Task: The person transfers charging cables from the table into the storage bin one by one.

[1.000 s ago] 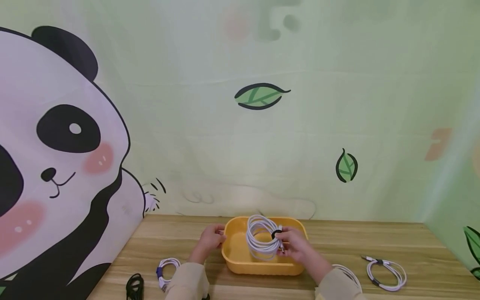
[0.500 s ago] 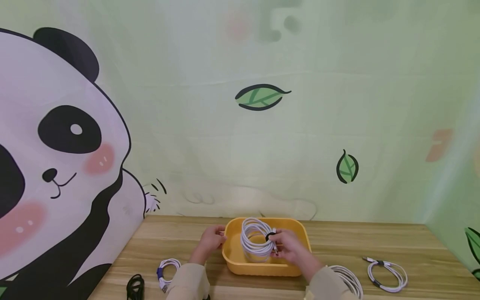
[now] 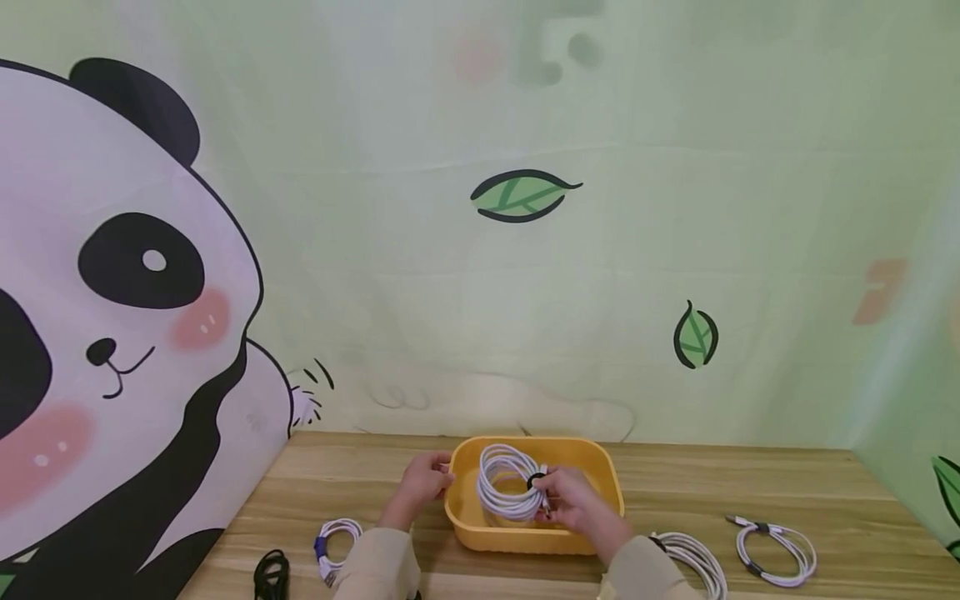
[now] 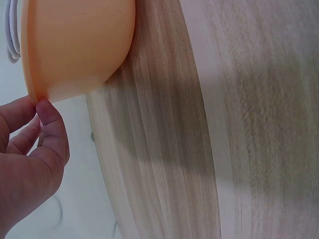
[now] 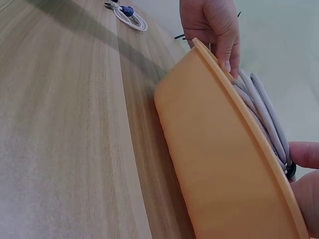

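Note:
A yellow plastic bin (image 3: 536, 540) stands on the wooden table in the head view. At its left end my left hand (image 3: 423, 482) pinches the rim; thumb and a fingertip meet on it in the left wrist view, where the hand (image 4: 35, 154) shows from close by. My right hand (image 3: 573, 498) grips a coiled white cable (image 3: 504, 492) by its black tie, the loops hanging over the bin's inside. In the right wrist view, the coil (image 5: 264, 117) shows partly above the rim, its lower part hidden behind the bin's wall.
Left of the bin lie a white cable (image 3: 341, 527) with a blue tie and a black cable (image 3: 272, 575). To the right are a thick white cable coil (image 3: 693, 560), partly behind the right sleeve, and a thinner white cable (image 3: 780, 554) with black ties. A printed backdrop (image 3: 412, 292) rises behind the table.
My right hand has moved left and slightly down with the white cable, bringing the coil lower over the bin. The left hand has stayed on the rim. More of the thick coil shows beside the right sleeve.

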`<state>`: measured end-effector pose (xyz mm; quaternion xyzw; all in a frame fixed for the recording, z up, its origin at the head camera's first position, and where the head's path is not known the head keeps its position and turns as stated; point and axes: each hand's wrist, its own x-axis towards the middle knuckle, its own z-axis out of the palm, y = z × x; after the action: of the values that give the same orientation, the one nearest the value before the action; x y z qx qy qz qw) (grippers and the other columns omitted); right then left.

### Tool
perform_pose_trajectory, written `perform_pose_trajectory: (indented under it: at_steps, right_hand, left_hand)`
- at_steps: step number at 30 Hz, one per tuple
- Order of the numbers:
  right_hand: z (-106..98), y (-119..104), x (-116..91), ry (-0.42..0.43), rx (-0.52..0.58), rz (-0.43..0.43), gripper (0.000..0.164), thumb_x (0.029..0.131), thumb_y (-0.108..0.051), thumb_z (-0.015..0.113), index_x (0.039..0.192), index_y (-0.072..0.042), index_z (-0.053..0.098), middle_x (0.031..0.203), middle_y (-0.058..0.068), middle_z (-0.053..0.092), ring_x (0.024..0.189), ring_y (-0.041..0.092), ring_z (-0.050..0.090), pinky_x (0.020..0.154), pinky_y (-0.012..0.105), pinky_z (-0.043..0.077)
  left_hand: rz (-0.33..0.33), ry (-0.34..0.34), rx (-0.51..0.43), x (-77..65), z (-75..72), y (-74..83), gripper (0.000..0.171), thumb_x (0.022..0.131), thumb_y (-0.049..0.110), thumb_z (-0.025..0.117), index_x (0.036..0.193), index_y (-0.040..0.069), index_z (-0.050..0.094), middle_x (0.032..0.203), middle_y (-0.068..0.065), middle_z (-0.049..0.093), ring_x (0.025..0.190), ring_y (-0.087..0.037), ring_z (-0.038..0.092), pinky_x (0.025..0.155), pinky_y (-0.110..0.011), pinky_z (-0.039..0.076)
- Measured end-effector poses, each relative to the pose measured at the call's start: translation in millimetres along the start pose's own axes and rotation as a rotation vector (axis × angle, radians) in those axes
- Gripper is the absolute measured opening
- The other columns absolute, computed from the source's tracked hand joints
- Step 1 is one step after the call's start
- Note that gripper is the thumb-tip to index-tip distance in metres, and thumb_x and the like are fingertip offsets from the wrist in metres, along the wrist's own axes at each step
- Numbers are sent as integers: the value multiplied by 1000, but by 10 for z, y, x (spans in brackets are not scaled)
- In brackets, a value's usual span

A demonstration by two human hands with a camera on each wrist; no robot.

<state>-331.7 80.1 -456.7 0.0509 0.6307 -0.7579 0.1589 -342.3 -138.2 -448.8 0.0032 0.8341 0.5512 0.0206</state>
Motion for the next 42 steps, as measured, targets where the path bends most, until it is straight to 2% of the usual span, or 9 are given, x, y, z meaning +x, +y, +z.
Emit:
perform_pose_trajectory:
  at_steps: [11,20,28,36,42]
  right_hand:
    - [61,70,53,60,-32,24,22,80,1,48,102,6,44,69,5,53,62,16,50,52,32,46]
    - [97,103,81,68,-66,28,16,78,3,49,94,6,47,62,1,50,57,14,51,50,31,46]
    - [130,110,90,90,-96,33,23,77,4,51,100,7,47,61,1,50,54,14,50,47,31,46]
    - [154,103,85,94,-135,43,34,79,3,54,110,8,43,73,5,52,58,15,50,49,31,47]
    - [163,135,114,70,-180,55,31,79,1,57,108,6,47,74,6,54,57,15,51,49,30,48]
  left_hand:
    - [-14,-2,13,-5,-1,8,34,80,-6,52,112,-12,51,83,-10,51,69,-16,51,58,-26,49]
    - [-12,2,10,-3,6,-7,33,80,-6,51,112,-12,51,83,-10,50,68,-14,50,58,-27,50]
    - [0,2,-4,-2,13,-2,34,78,-7,52,112,-13,51,82,-11,49,69,-14,50,59,-28,50]
    - [8,3,-18,4,13,-15,34,78,-6,53,111,-14,50,81,-11,48,68,-13,49,60,-29,50]
    - [7,4,-24,8,18,-17,33,79,-6,52,111,-14,50,81,-11,49,68,-13,49,58,-26,49]
